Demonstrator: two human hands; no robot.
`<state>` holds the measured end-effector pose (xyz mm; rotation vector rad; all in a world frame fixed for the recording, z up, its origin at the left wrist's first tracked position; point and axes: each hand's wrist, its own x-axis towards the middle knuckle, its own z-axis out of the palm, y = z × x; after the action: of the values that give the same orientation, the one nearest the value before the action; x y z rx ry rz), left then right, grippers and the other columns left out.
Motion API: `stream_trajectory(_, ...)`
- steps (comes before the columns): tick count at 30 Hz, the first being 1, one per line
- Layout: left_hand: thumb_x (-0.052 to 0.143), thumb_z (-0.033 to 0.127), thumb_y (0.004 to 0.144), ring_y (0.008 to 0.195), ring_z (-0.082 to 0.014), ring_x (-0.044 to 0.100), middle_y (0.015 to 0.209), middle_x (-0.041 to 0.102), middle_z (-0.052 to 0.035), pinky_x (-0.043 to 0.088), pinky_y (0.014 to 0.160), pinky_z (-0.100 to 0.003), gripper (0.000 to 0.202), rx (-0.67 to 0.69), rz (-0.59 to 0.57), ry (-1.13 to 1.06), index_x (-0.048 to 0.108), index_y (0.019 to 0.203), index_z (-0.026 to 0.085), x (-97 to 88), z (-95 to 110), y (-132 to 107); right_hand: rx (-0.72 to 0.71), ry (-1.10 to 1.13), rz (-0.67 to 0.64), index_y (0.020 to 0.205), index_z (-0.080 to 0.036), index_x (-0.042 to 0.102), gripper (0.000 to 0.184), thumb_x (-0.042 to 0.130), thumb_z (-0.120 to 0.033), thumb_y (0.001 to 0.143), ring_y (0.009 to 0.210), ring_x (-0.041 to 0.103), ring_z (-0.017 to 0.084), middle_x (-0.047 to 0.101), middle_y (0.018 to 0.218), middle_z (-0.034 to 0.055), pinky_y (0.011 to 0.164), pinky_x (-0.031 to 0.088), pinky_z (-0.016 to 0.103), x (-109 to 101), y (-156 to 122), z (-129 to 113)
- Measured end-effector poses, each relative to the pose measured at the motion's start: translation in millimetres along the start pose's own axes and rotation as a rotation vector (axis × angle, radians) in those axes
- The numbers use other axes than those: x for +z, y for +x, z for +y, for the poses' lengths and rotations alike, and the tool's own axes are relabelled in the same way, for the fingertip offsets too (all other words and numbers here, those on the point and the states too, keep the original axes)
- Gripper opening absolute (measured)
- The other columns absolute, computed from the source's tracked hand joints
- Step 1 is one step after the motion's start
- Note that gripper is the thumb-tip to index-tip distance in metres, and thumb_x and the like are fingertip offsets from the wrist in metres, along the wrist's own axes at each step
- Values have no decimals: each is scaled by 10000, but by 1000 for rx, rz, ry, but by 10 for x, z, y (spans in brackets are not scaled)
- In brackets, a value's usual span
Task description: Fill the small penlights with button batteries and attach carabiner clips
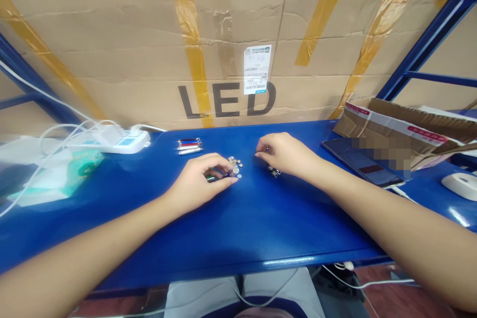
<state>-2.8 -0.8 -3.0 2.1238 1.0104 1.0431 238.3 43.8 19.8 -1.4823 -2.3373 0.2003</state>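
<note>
My left hand is closed round a slim, shiny small tube, dark with a green glint and mostly hidden by the fingers. Right by its fingertips lies a loose cluster of button cells, silvery and round. Farther back, several slim tubes in black, blue, red and silver lie side by side. My right hand hovers to the right of the cells, thumb and fingers pinched together; whether anything is between them cannot be made out. Under it sit a few small metal end pieces, partly covered by the hand.
A large cardboard box marked LED stands behind the blue table. On the left are a white power strip, cables and a green-white packet. A phone, an opened carton and a white mouse occupy the right.
</note>
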Motion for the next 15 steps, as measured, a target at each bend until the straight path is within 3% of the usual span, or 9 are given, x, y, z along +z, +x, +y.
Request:
stream_trajectory(4,756,291,811,818,-141,659,947,705,-49,580,748,-255,141,3,-11,5,714,880,175,-3,-8,4,-108,447,119,847,-197,754,126,694,-306,863,724,656,165,752,805,24,686,478,288,-51,-75,-176)
stream_trajectory(7,752,301,818,832,-149,665,959,709,-54,578,771,-274,154,7,-15,6,715,898,175,-7,-14,6,-222,587,153,842,-186,753,122,694,-290,867,741,660,161,751,815,28,708,492,289,-87,-159,-305)
stream_trajectory(15,758,334,813,802,-147,638,952,715,-56,547,737,-272,199,-14,-12,4,731,925,172,0,-18,14,-546,384,229,833,-181,728,74,681,-201,886,763,665,160,753,835,33,770,466,319,-27,-216,-326)
